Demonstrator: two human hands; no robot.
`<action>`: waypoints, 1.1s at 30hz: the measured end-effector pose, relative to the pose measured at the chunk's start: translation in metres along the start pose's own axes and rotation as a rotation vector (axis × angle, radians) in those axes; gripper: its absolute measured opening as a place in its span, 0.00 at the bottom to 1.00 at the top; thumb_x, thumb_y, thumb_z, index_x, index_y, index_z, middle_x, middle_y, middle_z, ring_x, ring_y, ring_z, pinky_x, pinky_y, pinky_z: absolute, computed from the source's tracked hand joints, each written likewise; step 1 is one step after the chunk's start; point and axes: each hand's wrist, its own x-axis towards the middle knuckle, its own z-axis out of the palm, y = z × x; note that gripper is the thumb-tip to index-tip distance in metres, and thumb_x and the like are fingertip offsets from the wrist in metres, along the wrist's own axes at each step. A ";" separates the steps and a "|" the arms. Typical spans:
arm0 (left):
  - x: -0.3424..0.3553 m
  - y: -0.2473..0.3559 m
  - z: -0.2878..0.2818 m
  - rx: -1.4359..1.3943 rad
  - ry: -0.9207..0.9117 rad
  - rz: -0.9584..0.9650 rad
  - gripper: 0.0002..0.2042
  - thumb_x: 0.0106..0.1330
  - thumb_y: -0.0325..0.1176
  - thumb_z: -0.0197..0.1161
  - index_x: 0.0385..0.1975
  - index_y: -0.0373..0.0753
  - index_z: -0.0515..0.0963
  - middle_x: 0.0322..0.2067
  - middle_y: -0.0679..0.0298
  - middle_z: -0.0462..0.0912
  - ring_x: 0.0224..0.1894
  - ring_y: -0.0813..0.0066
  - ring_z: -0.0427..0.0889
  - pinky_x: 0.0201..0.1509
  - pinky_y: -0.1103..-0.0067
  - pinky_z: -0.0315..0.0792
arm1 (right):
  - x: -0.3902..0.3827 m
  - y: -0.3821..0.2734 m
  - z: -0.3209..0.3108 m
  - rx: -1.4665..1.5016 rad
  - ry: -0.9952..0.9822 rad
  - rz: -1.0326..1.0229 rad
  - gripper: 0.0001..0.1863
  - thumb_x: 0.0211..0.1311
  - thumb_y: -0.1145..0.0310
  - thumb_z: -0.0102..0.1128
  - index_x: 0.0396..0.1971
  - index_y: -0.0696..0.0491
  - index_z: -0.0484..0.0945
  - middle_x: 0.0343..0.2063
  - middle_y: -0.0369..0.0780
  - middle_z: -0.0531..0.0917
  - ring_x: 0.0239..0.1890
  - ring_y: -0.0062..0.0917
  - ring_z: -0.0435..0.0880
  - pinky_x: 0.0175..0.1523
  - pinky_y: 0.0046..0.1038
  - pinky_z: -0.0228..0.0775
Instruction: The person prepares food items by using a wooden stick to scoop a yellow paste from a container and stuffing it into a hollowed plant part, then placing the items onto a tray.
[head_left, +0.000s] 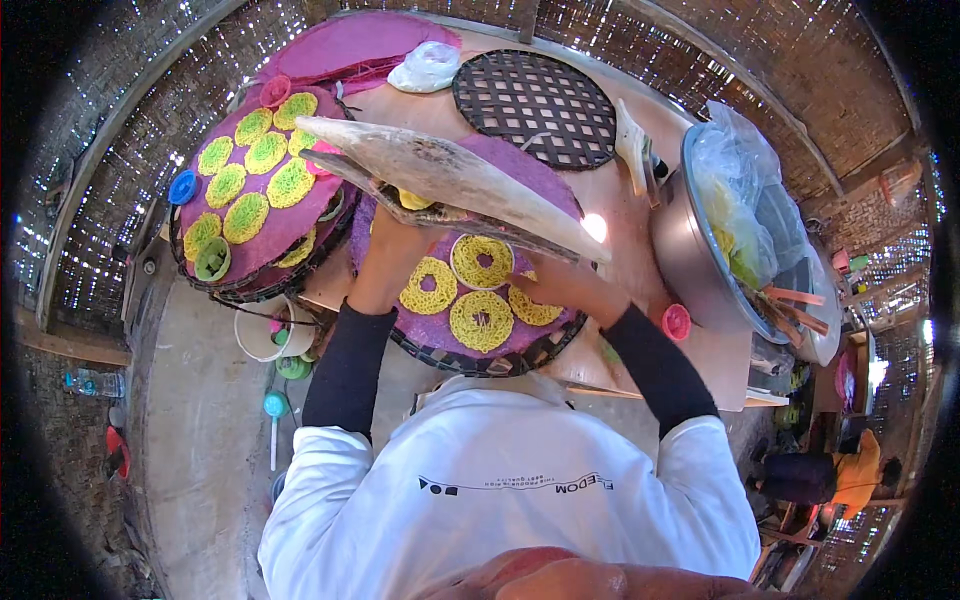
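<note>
A pale wooden table point(645, 285) carries the work, its flat top apparently chosen for steady support. At its near edge sits a round, dark woven tray point(480, 367), seemingly serving as a stiff base for the purple, translucent sheet point(515, 165) spread over it. A long, pale, weathered husk-like trough point(450, 160) slants above the sheet, probably held there so that the yellow mass point(412, 200) inside stays close to hand. The left hand point(397, 245) bears the trough from beneath; its fingers are largely hidden, so their closure cannot be told. The right hand point(565, 287) is low over the sheet, fingers extended beside a thin, pale ring point(452, 262) that encircles one of the yellow, lacy, holed discs point(481, 320); whether they grip it cannot be determined.
</note>
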 end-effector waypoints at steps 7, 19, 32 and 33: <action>-0.011 0.015 0.005 0.009 0.035 -0.025 0.23 0.45 0.20 0.65 0.44 0.34 0.68 0.41 0.64 0.75 0.41 0.77 0.74 0.45 0.81 0.69 | 0.032 0.036 0.032 0.313 -0.258 -0.399 0.38 0.41 0.55 0.64 0.54 0.52 0.61 0.53 0.48 0.64 0.56 0.38 0.61 0.60 0.33 0.52; -0.015 0.012 -0.001 0.061 0.086 0.095 0.16 0.50 0.28 0.64 0.40 0.38 0.70 0.30 0.69 0.75 0.26 0.83 0.73 0.26 0.85 0.67 | 0.036 0.033 0.029 0.283 -0.248 -0.457 0.39 0.35 0.56 0.69 0.52 0.50 0.65 0.47 0.43 0.71 0.52 0.34 0.64 0.58 0.29 0.52; -0.009 0.002 0.005 -0.015 0.040 -0.017 0.16 0.48 0.23 0.63 0.38 0.37 0.71 0.32 0.71 0.74 0.31 0.84 0.71 0.32 0.85 0.67 | 0.038 0.036 0.018 0.422 -0.225 -0.405 0.43 0.37 0.56 0.67 0.56 0.54 0.58 0.51 0.46 0.68 0.52 0.37 0.66 0.56 0.32 0.58; -0.009 0.002 0.006 -0.024 0.050 0.009 0.15 0.49 0.24 0.63 0.37 0.37 0.71 0.32 0.71 0.74 0.31 0.84 0.71 0.32 0.86 0.67 | 0.042 0.039 0.008 0.423 -0.222 -0.403 0.43 0.37 0.56 0.67 0.56 0.54 0.58 0.51 0.46 0.68 0.52 0.37 0.66 0.56 0.32 0.58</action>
